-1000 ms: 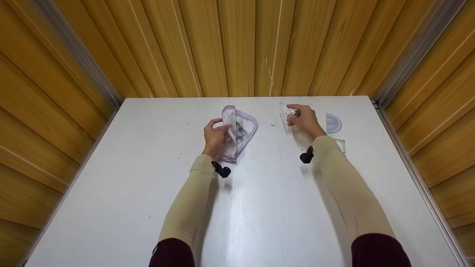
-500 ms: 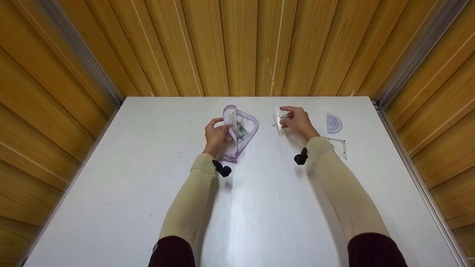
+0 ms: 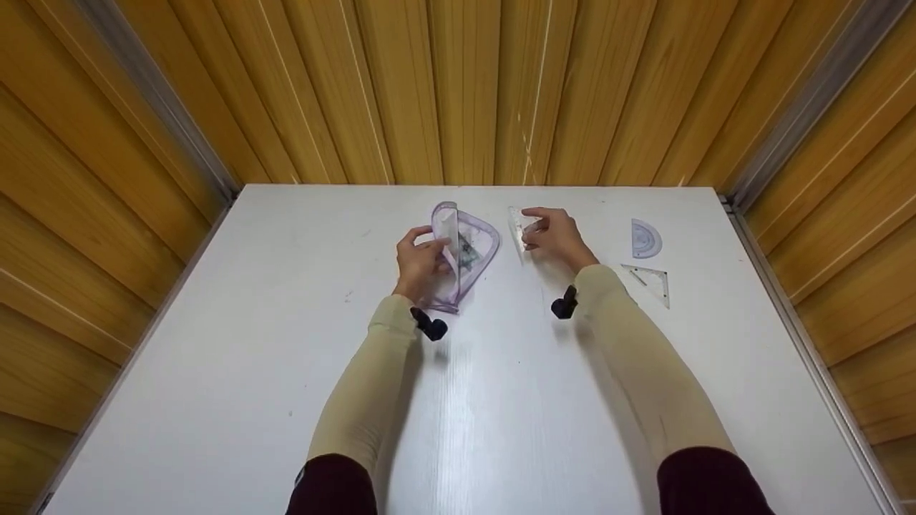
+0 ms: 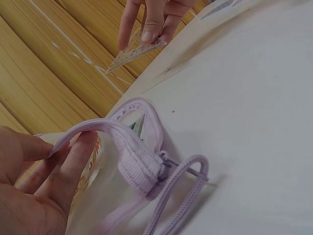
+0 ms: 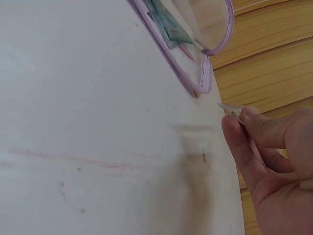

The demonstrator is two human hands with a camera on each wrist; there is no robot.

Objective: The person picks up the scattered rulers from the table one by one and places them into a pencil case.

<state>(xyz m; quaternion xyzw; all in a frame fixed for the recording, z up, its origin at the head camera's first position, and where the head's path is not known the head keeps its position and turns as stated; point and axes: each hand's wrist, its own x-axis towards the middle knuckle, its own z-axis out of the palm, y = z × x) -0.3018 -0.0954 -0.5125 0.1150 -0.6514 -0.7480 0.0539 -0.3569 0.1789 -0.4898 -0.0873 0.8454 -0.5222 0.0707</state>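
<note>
A clear zip pouch with lilac trim lies unzipped on the white table. My left hand pinches its raised flap between thumb and fingers, as the lilac edge shows in the left wrist view. Inside sits a greenish, see-through set square; other contents are hard to make out. To the right of the pouch, my right hand grips a clear set square by thumb and fingertips, above the table and apart from the pouch.
Farther right on the table lie a bluish protractor and another clear set square. A yellow wood-panelled wall rises along the back edge. A lilac cord loop hangs at the pouch's zip end.
My right hand has carried the clear set square leftward, closer to the pouch. The set square lying on the table is now uncovered by the sleeve. My left hand stays put.
</note>
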